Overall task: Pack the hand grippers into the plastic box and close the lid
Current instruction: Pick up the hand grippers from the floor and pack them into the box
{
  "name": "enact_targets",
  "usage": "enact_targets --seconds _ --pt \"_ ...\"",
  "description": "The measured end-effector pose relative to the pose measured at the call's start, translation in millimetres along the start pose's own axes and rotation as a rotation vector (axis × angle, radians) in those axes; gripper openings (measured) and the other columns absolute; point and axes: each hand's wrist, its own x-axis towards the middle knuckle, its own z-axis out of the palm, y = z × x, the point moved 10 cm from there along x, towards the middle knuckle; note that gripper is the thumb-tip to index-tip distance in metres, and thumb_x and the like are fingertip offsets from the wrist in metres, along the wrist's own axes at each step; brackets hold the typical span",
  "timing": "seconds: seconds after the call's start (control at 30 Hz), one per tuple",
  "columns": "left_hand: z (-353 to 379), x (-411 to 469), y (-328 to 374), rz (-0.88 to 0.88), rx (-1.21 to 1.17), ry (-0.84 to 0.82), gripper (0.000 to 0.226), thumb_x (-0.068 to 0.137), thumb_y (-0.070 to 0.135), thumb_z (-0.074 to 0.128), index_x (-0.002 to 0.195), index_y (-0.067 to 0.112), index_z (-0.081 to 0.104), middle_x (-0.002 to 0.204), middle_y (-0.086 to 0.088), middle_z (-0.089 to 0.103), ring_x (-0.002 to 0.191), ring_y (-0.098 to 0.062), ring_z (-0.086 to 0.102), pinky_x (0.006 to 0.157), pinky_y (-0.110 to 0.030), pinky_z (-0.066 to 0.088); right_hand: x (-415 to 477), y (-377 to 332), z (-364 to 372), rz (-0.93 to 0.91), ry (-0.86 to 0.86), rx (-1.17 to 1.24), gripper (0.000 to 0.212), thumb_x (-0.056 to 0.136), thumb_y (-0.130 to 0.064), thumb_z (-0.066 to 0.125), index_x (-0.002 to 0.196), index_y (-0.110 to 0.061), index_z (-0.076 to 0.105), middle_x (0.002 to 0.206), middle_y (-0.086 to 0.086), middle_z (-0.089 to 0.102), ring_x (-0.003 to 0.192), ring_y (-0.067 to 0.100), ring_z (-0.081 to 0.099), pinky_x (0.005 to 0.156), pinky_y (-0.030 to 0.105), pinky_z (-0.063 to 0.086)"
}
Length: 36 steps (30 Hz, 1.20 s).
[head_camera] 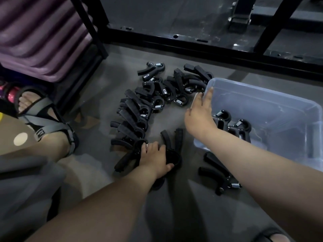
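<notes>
Several black hand grippers (pixel 150 100) lie in a curved pile on the grey floor. My left hand (pixel 154 158) grips one hand gripper (pixel 172 144) at the near end of the pile, fingers curled round its looped top. A clear plastic box (pixel 272 105) stands open at the right with two hand grippers (pixel 232 124) inside. My right hand (pixel 201 112) reaches with straight fingers over the box's left rim toward the pile's far end and holds nothing that I can see. One more hand gripper (pixel 220 173) lies on the floor in front of the box. No lid is in view.
A black metal rack frame (pixel 192 42) runs across the back. A purple ribbed mat (pixel 40 35) leans at the left behind a rack post. A sandalled foot (pixel 40 119) rests on the floor at the left, near the pile.
</notes>
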Motion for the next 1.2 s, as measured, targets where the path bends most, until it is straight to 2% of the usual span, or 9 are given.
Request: enact_targets --seconds 0.2,0.33,0.43,0.53,0.63,0.73,0.87,1.07,1.2 --pt "-70.4 4.3 -25.8 -0.013 -0.116 0.522 0.045 0.084 0.038 0.046 0.124 0.02 0.057 0.129 -0.004 0.051 0.124 -0.027 0.047 0.105 -0.041 0.025 -0.3 0.3 1.1 -0.028 -0.002 0.023 0.067 0.1 -0.014 0.035 0.156 -0.006 0.0 0.155 0.009 -0.037 0.15 0.032 -0.013 0.122 0.042 0.007" --pt "-86.7 44.9 -95.7 -0.31 -0.218 0.313 0.06 0.089 0.035 0.054 0.144 0.021 0.035 0.151 -0.008 0.025 0.135 -0.032 0.025 0.111 -0.047 0.023 -2.0 0.9 0.2 -0.02 0.0 0.046 0.065 0.103 -0.019 0.035 0.157 -0.011 0.0 0.155 -0.002 -0.038 0.151 0.028 -0.01 0.121 0.044 0.01" --pt "-107.0 68.9 -116.9 -0.35 -0.218 0.275 0.069 0.089 0.036 0.054 0.15 0.031 0.022 0.159 -0.004 0.009 0.136 -0.036 0.021 0.114 -0.05 0.019 -1.5 1.3 0.8 -0.026 0.01 0.069 0.064 0.103 -0.02 0.034 0.157 -0.011 0.001 0.156 -0.005 -0.037 0.151 0.026 -0.01 0.122 0.04 0.008" --pt "-118.9 88.4 -127.2 -0.349 0.007 0.249 0.069 0.089 0.039 0.053 0.15 0.035 0.02 0.162 -0.004 0.005 0.139 -0.04 0.016 0.117 -0.052 0.006 1.1 1.8 1.1 -0.037 0.028 0.068 0.061 0.103 -0.018 0.034 0.156 -0.01 0.004 0.156 -0.001 -0.035 0.151 0.028 -0.008 0.12 0.037 0.006" --pt "-126.3 99.8 -131.5 -0.289 0.121 0.237 0.067 0.089 0.043 0.055 0.148 0.033 0.024 0.157 -0.008 0.016 0.144 -0.035 0.013 0.118 -0.053 0.002 2.3 1.8 1.0 -0.023 0.026 0.035 0.061 0.103 -0.018 0.033 0.156 -0.009 0.004 0.157 0.004 -0.034 0.151 0.032 -0.003 0.12 0.04 0.01" --pt "-131.0 101.3 -136.6 -0.276 0.132 0.224 0.061 0.085 0.045 0.065 0.137 0.026 0.04 0.138 -0.014 0.033 0.128 -0.033 0.04 0.111 -0.043 0.024 1.3 1.0 1.9 -0.001 0.018 0.0 0.061 0.103 -0.017 0.033 0.156 -0.006 0.005 0.157 0.01 -0.032 0.15 0.035 0.0 0.12 0.041 0.013" --pt "-137.6 92.1 -149.0 -0.304 0.185 0.163 0.057 0.08 0.054 0.068 0.127 0.027 0.05 0.132 -0.014 0.033 0.122 -0.032 0.04 0.104 -0.04 0.033 0.9 -0.9 1.6 0.003 0.026 -0.003 0.062 0.102 -0.016 0.034 0.156 -0.005 0.005 0.158 0.011 -0.031 0.15 0.035 0.0 0.121 0.043 0.014" --pt "-146.8 70.3 -112.0 0.001 0.376 0.144 0.05 0.081 0.054 0.066 0.119 0.025 0.051 0.125 -0.004 0.055 0.121 -0.026 0.05 0.098 -0.038 0.033 -0.3 -4.4 2.3 0.009 0.022 0.038 0.062 0.1 -0.014 0.033 0.156 -0.006 0.007 0.158 0.007 -0.032 0.151 0.031 -0.004 0.12 0.042 0.013" --pt "-186.8 46.0 -117.1 -0.157 0.127 0.324 0.036 0.089 0.05 0.059 0.112 0.025 0.049 0.113 -0.003 0.064 0.11 -0.028 0.058 0.09 -0.04 0.039 -3.9 -0.8 -2.8 -0.01 0.016 0.102 0.061 0.1 -0.014 0.035 0.155 -0.007 0.01 0.158 0.002 -0.032 0.151 0.025 -0.009 0.119 0.037 0.008"
